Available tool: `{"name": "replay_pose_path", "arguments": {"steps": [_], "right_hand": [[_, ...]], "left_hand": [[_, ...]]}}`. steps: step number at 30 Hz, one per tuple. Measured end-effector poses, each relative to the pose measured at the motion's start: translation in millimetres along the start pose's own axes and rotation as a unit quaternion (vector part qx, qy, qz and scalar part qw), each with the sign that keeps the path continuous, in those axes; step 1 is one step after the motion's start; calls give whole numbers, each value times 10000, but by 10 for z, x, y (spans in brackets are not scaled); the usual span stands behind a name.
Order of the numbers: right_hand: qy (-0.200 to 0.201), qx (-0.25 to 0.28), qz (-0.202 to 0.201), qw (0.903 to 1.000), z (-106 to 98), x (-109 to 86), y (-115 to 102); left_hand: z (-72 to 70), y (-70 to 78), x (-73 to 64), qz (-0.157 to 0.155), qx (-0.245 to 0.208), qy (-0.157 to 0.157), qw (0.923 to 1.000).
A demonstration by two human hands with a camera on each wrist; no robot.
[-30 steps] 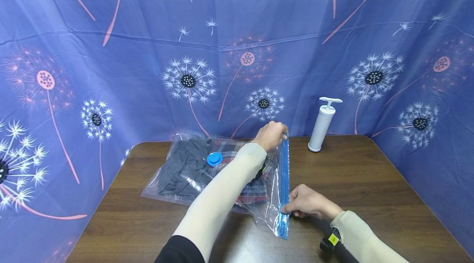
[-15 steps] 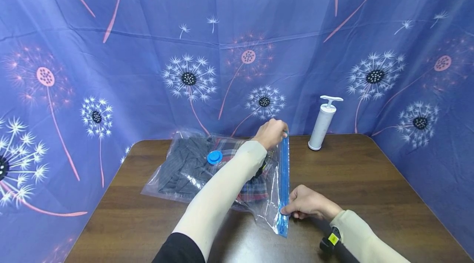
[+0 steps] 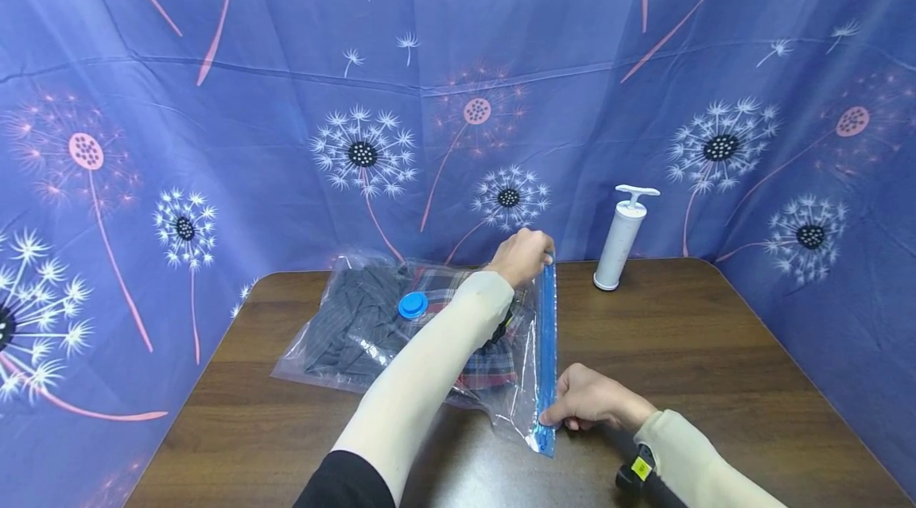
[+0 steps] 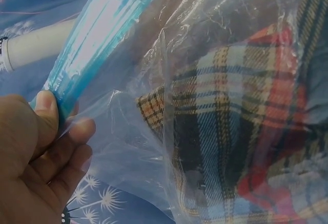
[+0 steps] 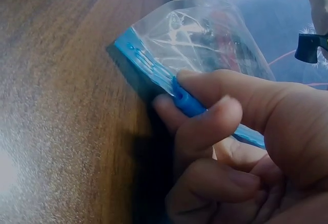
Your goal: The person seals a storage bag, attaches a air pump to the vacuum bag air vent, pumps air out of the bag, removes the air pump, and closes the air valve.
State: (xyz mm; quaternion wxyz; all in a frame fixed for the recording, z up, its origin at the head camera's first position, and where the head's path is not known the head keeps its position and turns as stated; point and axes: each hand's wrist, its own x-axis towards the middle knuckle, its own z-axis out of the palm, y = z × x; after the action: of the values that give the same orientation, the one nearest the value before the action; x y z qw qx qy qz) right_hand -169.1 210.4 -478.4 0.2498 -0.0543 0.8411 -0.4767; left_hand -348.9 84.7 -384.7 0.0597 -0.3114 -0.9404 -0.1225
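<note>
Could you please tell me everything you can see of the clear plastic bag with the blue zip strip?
The clear, wrinkled plastic bag lies on the brown wood-grain table, its blue zip strip at the right in the head view. A round blue cap tops it; dark grey cloth and multicoloured plaid cloth show inside. The left hand pinches the strip's far end; the right hand holds a blue slider toward its near end.

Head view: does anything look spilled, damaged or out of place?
Nothing stands out. The clothes lie inside the bag, which is creased but shows no tear; the pump stands on the table. The left arm hides part of the bag.
</note>
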Motion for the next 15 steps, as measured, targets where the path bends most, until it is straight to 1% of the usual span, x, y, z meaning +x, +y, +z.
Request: {"name": "replay_pose_path", "arguments": {"steps": [5, 10, 15], "right_hand": [[-123, -71, -13, 9999, 24, -24, 3], [-278, 15, 25, 9996, 64, -55, -9], [-251, 197, 9, 9995, 88, -69, -21]], "left_hand": [[-19, -20, 9, -81, -36, -78, 9999], [-67, -65, 28, -296, -175, -102, 9994], [-76, -95, 40, -312, -309, -145, 9989]]}}
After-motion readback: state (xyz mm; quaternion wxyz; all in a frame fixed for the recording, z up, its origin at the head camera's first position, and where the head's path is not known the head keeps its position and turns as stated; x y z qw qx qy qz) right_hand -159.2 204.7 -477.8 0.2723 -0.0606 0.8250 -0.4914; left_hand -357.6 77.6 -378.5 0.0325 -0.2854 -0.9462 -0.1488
